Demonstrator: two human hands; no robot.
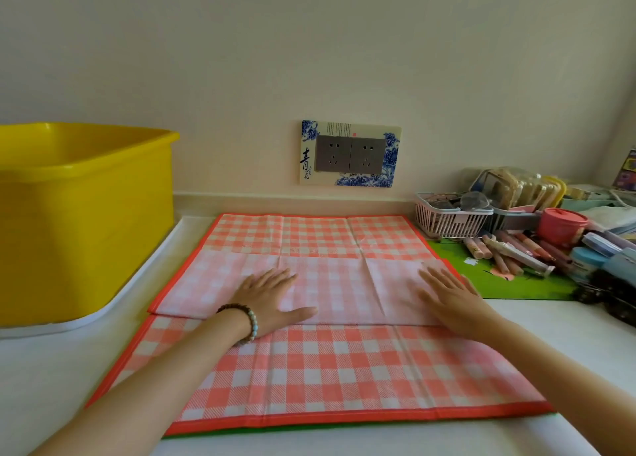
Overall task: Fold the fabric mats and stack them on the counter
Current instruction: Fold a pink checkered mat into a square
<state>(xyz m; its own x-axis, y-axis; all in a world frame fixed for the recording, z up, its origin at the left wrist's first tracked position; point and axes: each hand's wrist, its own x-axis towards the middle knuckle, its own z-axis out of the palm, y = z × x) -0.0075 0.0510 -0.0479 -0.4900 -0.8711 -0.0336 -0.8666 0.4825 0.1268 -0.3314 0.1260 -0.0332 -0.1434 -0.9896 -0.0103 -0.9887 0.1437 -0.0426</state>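
A red-bordered checked mat (344, 369) lay spread on the white counter (51, 369), its near edge closest to the person. A thin green strip showed under that edge. It probably belonged to the green mat (509, 283) that stuck out past the checked mat's right side, so a second piece was likely waiting underneath.

Across the middle of the checked mat ran a paler folded band (344, 290), with the faded underside turned up. Both hands lay on it with fingers straight and gripping nothing. The left hand (272, 300) (a beaded bracelet (247, 321) at its wrist) pressed the band left of centre, and the right hand (447, 293) pressed near the band's right end. With the palms set that wide, the aim was likely to flatten the crease and keep the layer from springing back. How the layers ran under the band was hard to make out from this angle.

Beyond the band, the far part of the checked mat showed its bright face up to the wall. A yellow tub (79, 221) stood just left of the mat. A pink basket (447, 221) and assorted clutter crowded its far right corner, which left little room to stack on that side. A socket plate (349, 154) sat on the wall above the mat's far edge.
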